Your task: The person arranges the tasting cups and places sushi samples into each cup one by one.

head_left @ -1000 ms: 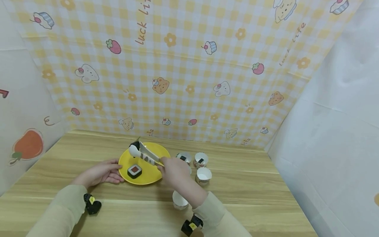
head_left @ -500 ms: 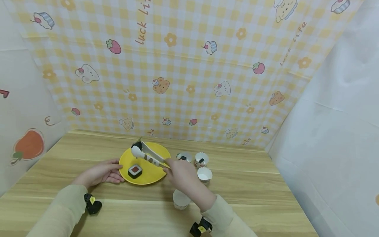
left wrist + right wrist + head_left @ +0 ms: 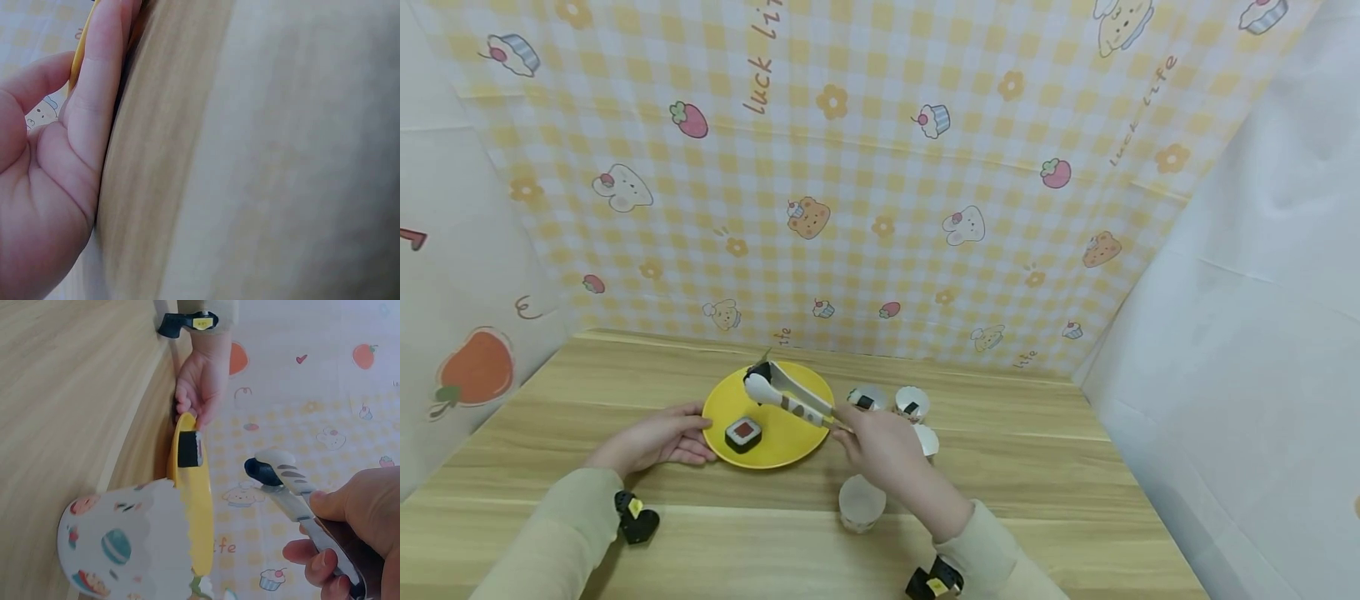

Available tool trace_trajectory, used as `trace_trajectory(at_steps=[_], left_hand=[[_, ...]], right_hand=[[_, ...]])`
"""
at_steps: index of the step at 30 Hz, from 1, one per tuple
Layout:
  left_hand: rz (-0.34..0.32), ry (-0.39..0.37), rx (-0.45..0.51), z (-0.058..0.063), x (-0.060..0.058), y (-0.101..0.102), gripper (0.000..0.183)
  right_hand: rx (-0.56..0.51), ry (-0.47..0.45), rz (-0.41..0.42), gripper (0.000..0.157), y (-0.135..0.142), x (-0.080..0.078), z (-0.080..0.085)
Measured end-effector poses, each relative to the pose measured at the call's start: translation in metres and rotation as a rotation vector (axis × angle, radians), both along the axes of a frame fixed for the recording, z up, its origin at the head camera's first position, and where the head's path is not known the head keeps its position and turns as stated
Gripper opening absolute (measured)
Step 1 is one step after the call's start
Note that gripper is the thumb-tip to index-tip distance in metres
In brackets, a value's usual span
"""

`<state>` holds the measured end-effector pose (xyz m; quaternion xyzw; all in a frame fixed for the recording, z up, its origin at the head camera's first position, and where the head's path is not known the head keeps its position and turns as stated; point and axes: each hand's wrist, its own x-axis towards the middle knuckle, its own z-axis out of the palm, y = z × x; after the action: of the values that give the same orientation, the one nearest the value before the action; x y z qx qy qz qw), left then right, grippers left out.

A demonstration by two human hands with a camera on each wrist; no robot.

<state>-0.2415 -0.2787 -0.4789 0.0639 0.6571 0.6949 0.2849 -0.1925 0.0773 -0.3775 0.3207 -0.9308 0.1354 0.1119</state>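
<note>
My left hand [image 3: 662, 440] pinches the left rim of a yellow plate [image 3: 790, 442], thumb on top and fingers underneath. On the plate lies a square sushi roll piece [image 3: 742, 434] with a black outside, white rice and a red centre. My right hand [image 3: 883, 446] grips white tongs [image 3: 805, 409] with grey-brown marks. Between the tongs' tips is a dark sushi piece [image 3: 760, 372] with something green sticking out, held up over the plate's far part; the right wrist view shows it raised off the plate [image 3: 203, 512]. The tips partly cover this piece.
Right of the plate stand several paper cups. The back left cup [image 3: 872, 394] and back right cup [image 3: 912, 400] hold small black-and-white pieces. Another cup [image 3: 928, 440] is partly behind my right hand. A nearer cup [image 3: 862, 504] stands in front, on the wooden table [image 3: 737, 550].
My right hand has shifted to the right, carrying the tongs and the dark sushi piece a little rightward over the plate. My left hand and the plate stay almost still.
</note>
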Motion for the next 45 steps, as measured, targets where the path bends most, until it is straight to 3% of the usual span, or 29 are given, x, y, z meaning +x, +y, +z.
trace_trajectory(at_steps=[6, 12, 25, 35, 45], left_hand=[[0.001, -0.005, 0.009, 0.0, 0.001, 0.0, 0.063], [-0.002, 0.0, 0.012, -0.001, 0.0, -0.001, 0.063], [-0.006, 0.004, 0.01, -0.001, 0.0, 0.0, 0.064], [-0.014, 0.002, 0.008, -0.002, -0.001, -0.001, 0.067], [-0.005, 0.003, 0.007, -0.001, 0.0, 0.0, 0.066]], right_hand=[[0.019, 0.05, 0.018, 0.025, 0.011, 0.001, -0.005], [-0.006, 0.026, 0.044, 0.026, 0.021, 0.001, -0.012], [-0.046, 0.063, 0.074, 0.029, 0.043, -0.003, -0.023], [-0.073, 0.163, 0.094, 0.034, 0.065, -0.006, -0.031], [-0.127, 0.151, 0.103, 0.033, 0.087, -0.006, -0.034]])
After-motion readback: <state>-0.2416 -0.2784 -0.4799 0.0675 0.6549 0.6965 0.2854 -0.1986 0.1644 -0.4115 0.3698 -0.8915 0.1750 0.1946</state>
